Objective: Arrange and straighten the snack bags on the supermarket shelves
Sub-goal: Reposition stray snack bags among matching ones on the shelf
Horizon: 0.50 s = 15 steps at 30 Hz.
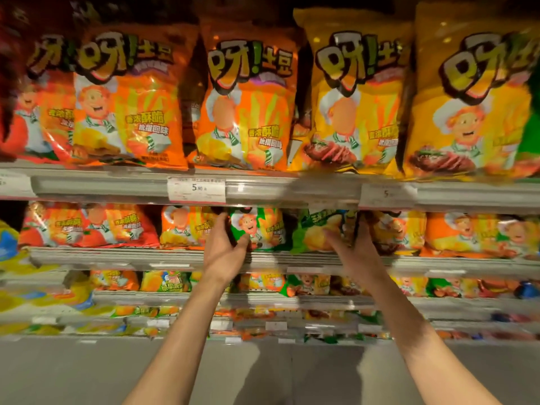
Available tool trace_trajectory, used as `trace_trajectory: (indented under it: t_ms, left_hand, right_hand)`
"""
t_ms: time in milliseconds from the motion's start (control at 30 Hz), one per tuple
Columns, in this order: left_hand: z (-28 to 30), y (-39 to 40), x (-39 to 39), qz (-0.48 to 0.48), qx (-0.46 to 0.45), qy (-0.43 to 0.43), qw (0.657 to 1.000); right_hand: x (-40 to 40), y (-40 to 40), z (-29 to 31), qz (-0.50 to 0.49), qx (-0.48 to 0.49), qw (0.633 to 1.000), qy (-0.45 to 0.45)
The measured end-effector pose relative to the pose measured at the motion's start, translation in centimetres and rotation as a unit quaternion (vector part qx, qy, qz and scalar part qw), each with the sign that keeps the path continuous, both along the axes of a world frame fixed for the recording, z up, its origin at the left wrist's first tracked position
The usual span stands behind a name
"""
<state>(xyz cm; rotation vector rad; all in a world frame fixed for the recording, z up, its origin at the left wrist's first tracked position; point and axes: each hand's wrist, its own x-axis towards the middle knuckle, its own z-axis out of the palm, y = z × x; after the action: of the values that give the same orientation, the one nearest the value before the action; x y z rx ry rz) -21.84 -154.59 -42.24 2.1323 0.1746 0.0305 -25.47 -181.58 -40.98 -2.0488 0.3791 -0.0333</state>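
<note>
On the second shelf stand two green snack bags side by side. My left hand grips the left edge of the green bag with the cartoon chef, thumb on its front. My right hand holds the right side of the other green bag, fingers reaching behind it and thumb across its front. Orange bags stand to the left and yellow-orange bags to the right of this pair.
The top shelf carries a row of large orange bags and yellow bags, with price tags on its rail. Lower shelves hold smaller mixed bags. Grey floor lies below.
</note>
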Motion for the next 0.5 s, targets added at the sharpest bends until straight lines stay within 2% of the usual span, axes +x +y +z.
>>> trace_trajectory:
  t_ms: [167, 400, 500]
  left_hand:
    - [-0.1, -0.3, 0.0, -0.017, 0.007, 0.008, 1.000]
    - [0.5, 1.1, 0.0, -0.038, 0.002, 0.001, 0.999]
    - [0.6, 2.0, -0.7, -0.014, -0.022, -0.037, 0.999]
  right_hand:
    - [0.8, -0.2, -0.2, -0.022, 0.021, 1.000, 0.008]
    - [1.0, 0.8, 0.9, -0.062, 0.048, 0.995, -0.066]
    - [0.6, 1.2, 1.7, -0.044, 0.043, 0.995, -0.078]
